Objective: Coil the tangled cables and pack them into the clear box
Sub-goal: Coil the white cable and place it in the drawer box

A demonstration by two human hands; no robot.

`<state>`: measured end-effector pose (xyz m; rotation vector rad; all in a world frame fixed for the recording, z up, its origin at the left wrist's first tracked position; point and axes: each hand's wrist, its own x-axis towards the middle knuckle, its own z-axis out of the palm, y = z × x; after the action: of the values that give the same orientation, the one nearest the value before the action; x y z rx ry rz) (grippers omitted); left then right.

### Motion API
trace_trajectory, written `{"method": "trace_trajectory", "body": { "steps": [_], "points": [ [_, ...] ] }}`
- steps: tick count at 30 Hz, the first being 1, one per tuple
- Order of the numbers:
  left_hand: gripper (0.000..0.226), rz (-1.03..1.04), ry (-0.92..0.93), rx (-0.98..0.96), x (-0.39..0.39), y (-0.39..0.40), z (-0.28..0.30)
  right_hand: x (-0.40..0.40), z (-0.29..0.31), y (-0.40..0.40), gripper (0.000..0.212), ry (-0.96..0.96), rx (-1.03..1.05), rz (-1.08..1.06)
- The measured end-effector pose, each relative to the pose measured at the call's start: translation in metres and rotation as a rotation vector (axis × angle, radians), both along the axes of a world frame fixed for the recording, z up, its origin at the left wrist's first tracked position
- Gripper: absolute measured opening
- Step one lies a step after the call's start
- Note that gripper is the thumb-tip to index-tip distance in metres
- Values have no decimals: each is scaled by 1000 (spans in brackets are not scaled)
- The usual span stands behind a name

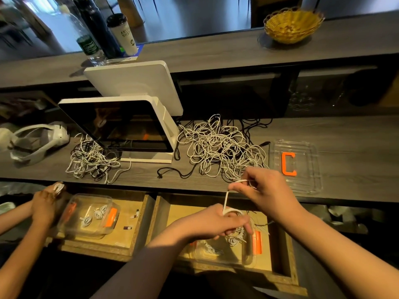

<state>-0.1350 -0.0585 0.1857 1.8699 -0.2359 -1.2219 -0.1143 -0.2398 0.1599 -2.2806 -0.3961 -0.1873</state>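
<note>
Thin white cable [225, 199]: pinched by right hand [264, 187], looped round curled left hand [230, 223], above clear plastic box [248, 258]. Tangled pile [220, 147] on grey wooden table [345, 134].

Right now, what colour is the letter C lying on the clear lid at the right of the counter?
Bright orange. The letter C shows best in the head view, on the clear lid.

clear box [248, 253] contents perhaps coils, forearm-hidden

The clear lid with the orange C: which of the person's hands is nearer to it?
Right. The right hand is just left of the clear lid; the left hand is lower, over the drawer.
</note>
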Motion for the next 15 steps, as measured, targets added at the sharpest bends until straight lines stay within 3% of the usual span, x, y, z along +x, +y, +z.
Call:
{"method": "trace_trajectory", "body": {
  "steps": [5, 10, 15],
  "points": [
    [46, 103, -134, -74, -1, 8, -12, -3, -2, -2, 48, 128, 72, -7],
    [50, 454, -293, -121, 0, 18, -16, -5, -2, 7, 41, 363, 327, 32],
    [55, 700, -243, -270, -2, 11, -14, -7, -4, 16, 33, 405, 358, 52]
  ]
}}
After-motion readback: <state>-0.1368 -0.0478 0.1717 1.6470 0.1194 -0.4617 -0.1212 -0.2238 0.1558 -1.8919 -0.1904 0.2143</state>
